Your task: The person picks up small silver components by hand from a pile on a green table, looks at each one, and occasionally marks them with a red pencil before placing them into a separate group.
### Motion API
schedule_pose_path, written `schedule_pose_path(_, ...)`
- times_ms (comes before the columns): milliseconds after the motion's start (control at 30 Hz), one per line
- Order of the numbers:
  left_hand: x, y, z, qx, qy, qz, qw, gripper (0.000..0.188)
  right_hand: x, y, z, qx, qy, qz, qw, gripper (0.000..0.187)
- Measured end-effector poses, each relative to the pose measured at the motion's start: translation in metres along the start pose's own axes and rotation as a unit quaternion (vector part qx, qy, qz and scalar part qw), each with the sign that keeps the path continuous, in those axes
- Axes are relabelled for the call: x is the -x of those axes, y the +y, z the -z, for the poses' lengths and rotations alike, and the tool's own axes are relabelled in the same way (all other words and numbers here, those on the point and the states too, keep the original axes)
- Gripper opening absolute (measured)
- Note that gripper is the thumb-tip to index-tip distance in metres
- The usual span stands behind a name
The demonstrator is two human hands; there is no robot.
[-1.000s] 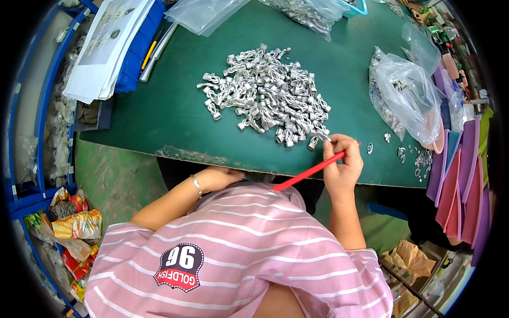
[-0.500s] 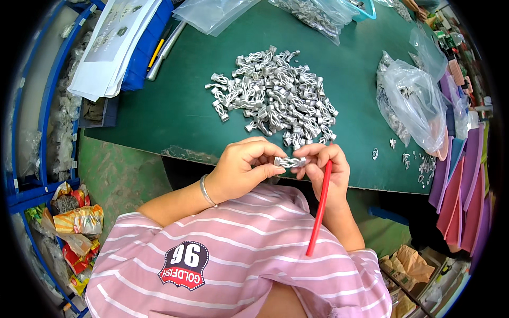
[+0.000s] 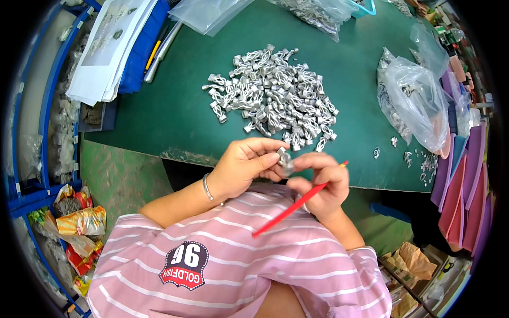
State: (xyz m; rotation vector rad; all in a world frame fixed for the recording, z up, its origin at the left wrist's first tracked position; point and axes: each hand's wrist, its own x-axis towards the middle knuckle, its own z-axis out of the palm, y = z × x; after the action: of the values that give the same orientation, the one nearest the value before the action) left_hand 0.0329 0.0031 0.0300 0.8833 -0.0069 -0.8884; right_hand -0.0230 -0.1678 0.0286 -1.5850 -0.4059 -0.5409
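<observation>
My left hand (image 3: pixel 239 167) pinches a silver braided metal piece (image 3: pixel 286 163) between thumb and fingers, just past the table's near edge. The piece is slightly blurred and stands on end. In my right hand (image 3: pixel 327 192) a slim red stick (image 3: pixel 283 216) is gripped, slanting down to the left across my shirt, its short narrow tip showing above the fingers. The right index finger reaches close to the metal piece; whether it touches cannot be made out. Beyond both hands lies a heap of similar silver pieces (image 3: pixel 275 100) with ribbed ends.
The green table (image 3: pixel 175 106) carries clear plastic bags (image 3: pixel 413 95) and small loose metal parts (image 3: pixel 427 167) at right. Papers (image 3: pixel 108 47) on a blue bin (image 3: pixel 139 50), a yellow pencil (image 3: pixel 152 54) and a silver pen-like tool (image 3: pixel 163 52) are at left. A blue-framed shelf (image 3: pixel 47 106) stands further left.
The silver piece has turned from lying crosswise to standing on end. My right hand has let go of its right end, and the red stick has swung from steep to slanting down-left.
</observation>
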Motion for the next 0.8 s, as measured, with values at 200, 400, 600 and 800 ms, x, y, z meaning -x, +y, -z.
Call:
schedule_pose_path(200, -0.003, 0.001, 0.006, 0.107, -0.028, 0.08, 0.991, 0.013, -0.01, 0.022, 0.021, 0.321, 0.046, -0.051, 0.945, 0.025)
schedule_pose_path(400, -0.004, 0.0, 0.0, -0.066, 0.015, 0.048, 0.997, 0.012, -0.013, 0.036, 0.029, 0.382, 0.02, -0.065, 0.922, 0.026)
schedule_pose_path(600, -0.008, 0.001, -0.008, -0.111, 0.041, 0.011, 0.993, 0.023, -0.012, 0.033, 0.025, 0.338, 0.081, -0.012, 0.937, 0.031)
schedule_pose_path(800, -0.014, 0.001, -0.008, -0.088, 0.06, 0.015, 0.994, 0.024, -0.008, 0.017, 0.014, 0.16, 0.016, -0.004, 0.987, 0.034)
